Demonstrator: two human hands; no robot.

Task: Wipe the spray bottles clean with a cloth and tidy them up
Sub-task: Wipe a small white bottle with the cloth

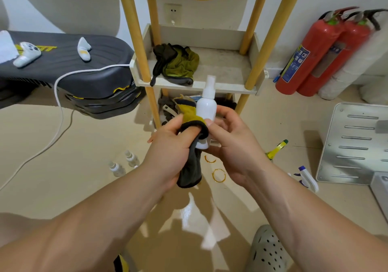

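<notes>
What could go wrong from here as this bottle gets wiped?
The white bottle is held low down in the right-hand grip while the left-hand grip rubs the cloth on it, so it could slip and drop. Two small bottles and a trigger sprayer are on the floor near the sandal, so a step might kick them.
</notes>
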